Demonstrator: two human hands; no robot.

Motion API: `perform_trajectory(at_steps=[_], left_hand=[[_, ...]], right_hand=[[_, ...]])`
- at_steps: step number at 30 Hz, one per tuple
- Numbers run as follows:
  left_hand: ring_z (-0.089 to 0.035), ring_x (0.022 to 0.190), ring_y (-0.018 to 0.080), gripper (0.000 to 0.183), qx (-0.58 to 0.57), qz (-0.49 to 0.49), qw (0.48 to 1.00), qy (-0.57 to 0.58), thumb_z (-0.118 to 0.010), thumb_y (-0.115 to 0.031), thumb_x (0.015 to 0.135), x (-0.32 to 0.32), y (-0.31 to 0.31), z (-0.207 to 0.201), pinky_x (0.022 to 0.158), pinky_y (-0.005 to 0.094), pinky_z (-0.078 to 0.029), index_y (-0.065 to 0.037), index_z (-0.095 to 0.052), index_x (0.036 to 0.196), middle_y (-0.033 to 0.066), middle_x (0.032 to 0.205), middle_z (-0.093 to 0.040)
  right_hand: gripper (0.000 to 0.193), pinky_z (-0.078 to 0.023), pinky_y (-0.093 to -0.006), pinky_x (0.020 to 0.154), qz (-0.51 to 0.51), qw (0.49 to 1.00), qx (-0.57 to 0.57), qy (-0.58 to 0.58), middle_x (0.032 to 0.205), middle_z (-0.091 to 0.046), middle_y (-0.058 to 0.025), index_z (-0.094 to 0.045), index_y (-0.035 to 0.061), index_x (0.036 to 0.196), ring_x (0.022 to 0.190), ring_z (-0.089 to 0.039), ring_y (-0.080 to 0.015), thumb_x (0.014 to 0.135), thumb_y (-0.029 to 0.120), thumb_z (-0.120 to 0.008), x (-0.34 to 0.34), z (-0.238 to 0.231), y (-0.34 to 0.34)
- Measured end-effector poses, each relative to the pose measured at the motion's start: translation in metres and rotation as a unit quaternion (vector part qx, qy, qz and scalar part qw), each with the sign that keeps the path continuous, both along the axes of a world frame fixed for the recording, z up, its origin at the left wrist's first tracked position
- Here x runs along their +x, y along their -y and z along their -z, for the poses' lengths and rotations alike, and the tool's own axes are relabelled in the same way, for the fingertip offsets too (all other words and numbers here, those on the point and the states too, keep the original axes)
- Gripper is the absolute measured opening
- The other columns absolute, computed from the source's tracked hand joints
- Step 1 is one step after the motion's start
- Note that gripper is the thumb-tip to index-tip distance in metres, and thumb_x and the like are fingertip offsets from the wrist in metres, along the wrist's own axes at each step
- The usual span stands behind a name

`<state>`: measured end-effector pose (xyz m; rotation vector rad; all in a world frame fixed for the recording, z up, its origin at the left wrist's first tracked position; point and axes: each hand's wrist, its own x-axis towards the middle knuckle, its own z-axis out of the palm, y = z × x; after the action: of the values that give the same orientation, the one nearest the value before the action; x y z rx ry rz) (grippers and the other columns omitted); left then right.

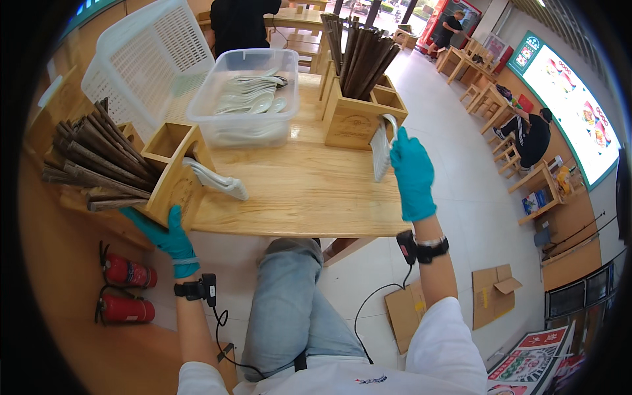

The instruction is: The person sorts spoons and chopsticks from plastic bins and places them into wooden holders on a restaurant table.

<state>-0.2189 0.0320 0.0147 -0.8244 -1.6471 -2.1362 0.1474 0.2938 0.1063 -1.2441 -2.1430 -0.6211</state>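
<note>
My left hand [168, 242], in a teal glove, grips the near lower part of a wooden utensil caddy [172, 201] at the table's left edge. Dark brown chopsticks [108, 155] fan out of that caddy, and several white spoons [217, 179] hang on its side. My right hand [413, 176], gloved alike, has its fingers closed at the handles of white spoons [380, 153] beside a second wooden caddy [345, 122]. More chopsticks [362, 59] stand in this one. Between the caddies, a clear plastic tub [243, 125] holds a heap of white spoons [253, 95].
A white perforated basket [148, 56] leans behind the tub on the wooden table [283, 210]. Two red fire extinguishers [128, 271] stand below left. Flattened cardboard [490, 296] lies on the floor to the right. Other people sit or stand farther off.
</note>
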Motion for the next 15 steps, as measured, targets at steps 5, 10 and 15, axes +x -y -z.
perform_trajectory(at_steps=[5,10,15], left_hand=[[-0.02,0.143,0.032,0.113,-0.031,-0.016,0.999,0.02,-0.081,-0.027,0.073,0.003,0.007,0.005,0.117,0.0407,-0.018,-0.003,-0.007,0.153,0.0189,0.158,-0.014],[-0.025,0.14,0.0289,0.107,-0.061,-0.051,0.996,-0.049,-0.078,-0.026,0.077,-0.01,0.006,0.012,0.116,0.038,-0.023,-0.005,-0.007,0.154,0.0161,0.157,-0.016],[-0.026,0.14,0.029,0.107,-0.039,-0.036,0.997,-0.055,-0.078,-0.026,0.077,-0.013,0.005,0.012,0.115,0.0385,-0.024,-0.005,-0.007,0.154,0.0157,0.157,-0.017]], right_hand=[[0.049,-0.045,-0.0307,0.057,-0.043,0.991,-0.041,-0.12,0.081,-0.049,-0.0078,-0.049,0.0072,0.14,0.072,-0.052,-0.0176,0.092,0.008,-0.056,0.016,-0.04,0.084],[0.052,-0.042,-0.0294,0.054,-0.205,0.953,-0.094,-0.2,0.074,-0.043,-0.0026,-0.054,0.0123,0.138,0.064,-0.046,-0.0119,0.089,-0.002,-0.06,0.003,-0.045,0.131],[0.059,-0.044,-0.033,0.057,-0.357,0.908,-0.186,-0.115,0.076,-0.044,-0.0055,-0.048,0.0167,0.143,0.067,-0.048,-0.0181,0.087,0.008,-0.064,-0.093,-0.021,0.147]])
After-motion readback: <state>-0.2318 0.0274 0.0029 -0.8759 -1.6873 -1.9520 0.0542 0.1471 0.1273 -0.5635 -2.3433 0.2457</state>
